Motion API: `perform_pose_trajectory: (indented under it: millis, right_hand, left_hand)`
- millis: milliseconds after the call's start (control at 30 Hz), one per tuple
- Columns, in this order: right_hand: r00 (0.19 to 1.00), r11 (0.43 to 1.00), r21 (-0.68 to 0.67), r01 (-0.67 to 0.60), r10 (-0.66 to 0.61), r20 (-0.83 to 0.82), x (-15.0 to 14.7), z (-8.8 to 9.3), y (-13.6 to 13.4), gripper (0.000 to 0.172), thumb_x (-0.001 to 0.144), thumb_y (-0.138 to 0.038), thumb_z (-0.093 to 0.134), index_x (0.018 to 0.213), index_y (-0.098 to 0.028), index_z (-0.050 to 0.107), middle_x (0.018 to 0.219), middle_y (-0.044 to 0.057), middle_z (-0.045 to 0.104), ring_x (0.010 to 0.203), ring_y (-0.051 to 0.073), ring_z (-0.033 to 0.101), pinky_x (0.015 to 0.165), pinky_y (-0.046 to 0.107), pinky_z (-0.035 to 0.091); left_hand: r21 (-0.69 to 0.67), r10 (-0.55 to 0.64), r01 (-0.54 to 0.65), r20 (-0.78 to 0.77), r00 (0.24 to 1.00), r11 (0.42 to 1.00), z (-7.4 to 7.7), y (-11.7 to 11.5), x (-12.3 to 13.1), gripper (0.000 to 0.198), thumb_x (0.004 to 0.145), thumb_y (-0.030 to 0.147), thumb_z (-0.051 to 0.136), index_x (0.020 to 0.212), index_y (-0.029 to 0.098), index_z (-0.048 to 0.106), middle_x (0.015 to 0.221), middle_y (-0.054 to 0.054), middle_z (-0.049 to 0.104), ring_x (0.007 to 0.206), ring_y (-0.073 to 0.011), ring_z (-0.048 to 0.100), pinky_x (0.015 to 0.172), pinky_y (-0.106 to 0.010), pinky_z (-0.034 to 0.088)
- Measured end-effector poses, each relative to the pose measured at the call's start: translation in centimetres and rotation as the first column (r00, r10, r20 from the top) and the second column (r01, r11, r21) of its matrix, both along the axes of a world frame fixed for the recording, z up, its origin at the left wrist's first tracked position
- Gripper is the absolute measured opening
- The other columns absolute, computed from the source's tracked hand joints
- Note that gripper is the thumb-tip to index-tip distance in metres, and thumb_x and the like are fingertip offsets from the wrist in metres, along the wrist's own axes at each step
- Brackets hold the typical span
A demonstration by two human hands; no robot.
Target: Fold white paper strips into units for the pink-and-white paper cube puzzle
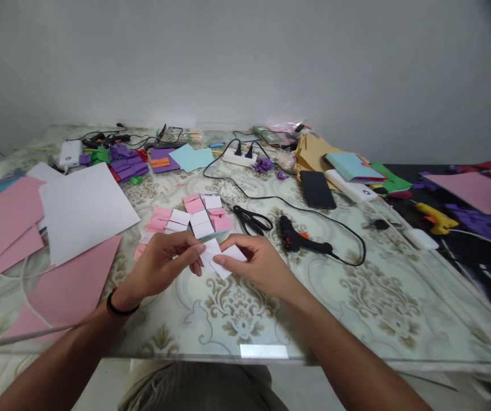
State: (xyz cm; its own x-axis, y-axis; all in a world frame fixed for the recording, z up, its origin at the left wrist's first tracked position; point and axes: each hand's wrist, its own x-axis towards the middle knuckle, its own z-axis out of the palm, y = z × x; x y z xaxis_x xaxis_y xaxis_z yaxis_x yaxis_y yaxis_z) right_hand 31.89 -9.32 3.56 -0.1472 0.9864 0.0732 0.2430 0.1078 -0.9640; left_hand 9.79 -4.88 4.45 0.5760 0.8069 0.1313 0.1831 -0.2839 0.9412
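Between my two hands are several small white paper pieces (216, 258), fanned so that they overlap. My left hand (166, 260) pinches their left edge between thumb and fingers. From the other side, my right hand (256, 262) grips them with its thumb on top. Just beyond the hands lie small folded white papers (201, 222) and folded pink papers (160, 217) in loose piles, partly hidden by my left hand. Black-handled scissors (253, 220) rest behind my right hand. A black glue gun (301, 238) lies to the right of them.
White sheets (87, 211) and pink sheets (69, 285) cover the left side. A power strip (239, 157) at the back feeds a black cable across the table. A dark phone (317, 190), a paper stack (352, 166) and a yellow glue gun (436, 217) are on the right.
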Motion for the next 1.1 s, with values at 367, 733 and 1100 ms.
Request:
perform_pose_trajectory:
  millis: [367, 733, 1100]
  right_hand:
    - [0.996, 0.981, 0.188, -0.041, 0.026, 0.085, 0.04, 0.41, -0.2, 0.012, 0.09, -0.028, 0.076, 0.081, -0.02, 0.077, 0.08, 0.003, 0.075, 0.073, 0.017, 0.067, 0.066, 0.027, 0.048]
    - [0.995, 0.908, 0.414, -0.064, 0.027, 0.096, 0.37, -0.05, -0.35, 0.009, 0.09, -0.015, 0.078, 0.082, -0.019, 0.08, 0.075, 0.002, 0.075, 0.067, 0.014, 0.067, 0.063, 0.026, 0.05]
    - [0.996, 0.825, 0.561, -0.062, 0.016, 0.087, -0.11, 0.2, -0.47, 0.007, 0.091, -0.012, 0.076, 0.086, -0.017, 0.076, 0.081, 0.005, 0.075, 0.074, 0.016, 0.069, 0.07, 0.028, 0.054]
  left_hand:
    - [0.253, -0.009, 0.049, -0.154, 0.988, 0.966, 0.19, 0.03, 0.2, 0.026, 0.097, 0.031, 0.071, 0.075, 0.017, 0.077, 0.067, 0.0, 0.076, 0.059, -0.0109, 0.066, 0.056, -0.02, 0.042]
    - [0.454, -0.005, 0.045, -0.088, 0.996, 0.89, -0.1, 0.0, 0.04, 0.009, 0.092, 0.022, 0.075, 0.086, 0.016, 0.075, 0.072, 0.001, 0.073, 0.062, -0.0094, 0.062, 0.059, -0.02, 0.044]
    - [0.528, -0.057, 0.064, -0.03, 0.998, 0.847, 0.26, -0.35, -0.06, 0.004, 0.092, 0.014, 0.073, 0.09, 0.016, 0.072, 0.076, 0.0, 0.074, 0.065, -0.0097, 0.066, 0.063, -0.02, 0.049]
